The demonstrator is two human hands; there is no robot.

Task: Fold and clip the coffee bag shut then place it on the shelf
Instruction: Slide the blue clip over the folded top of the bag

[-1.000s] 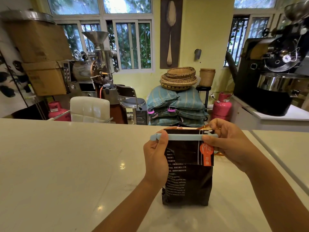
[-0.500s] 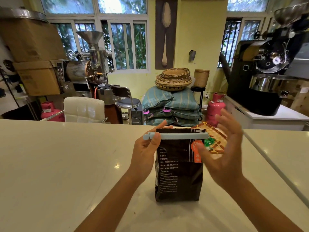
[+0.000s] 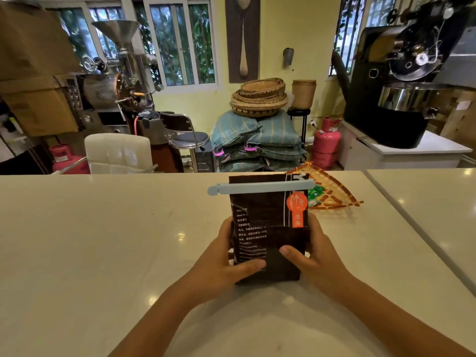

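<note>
Black coffee bag (image 3: 268,228) stands upright on the white counter (image 3: 103,240), blue clip (image 3: 260,188) across its folded top. Left hand (image 3: 224,264) and right hand (image 3: 314,256) clasp its 2 lower sides. Best lifted level, grip kept low and firm; no shelf visible.

1. Counter (image 3: 103,240) — pale stone-like top, polished, glossy with small light reflections.
2. Coffee bag (image 3: 268,210) near the counter's far edge — dark, matt paper-like skin, creased; orange label (image 3: 297,210) smooth.
3. Clip (image 3: 260,188) across the bag's top — pale blue plastic, smooth, matt.
4. Woven tray (image 3: 332,191) at the far edge — openwork of thin strips, rough.
5. Behind the counter: baskets (image 3: 258,99) of coarse wicker; sacks (image 3: 257,140) of woven cloth; roaster hopper (image 3: 117,30) of bright metal; cardboard boxes (image 3: 33,73), matt.
</note>
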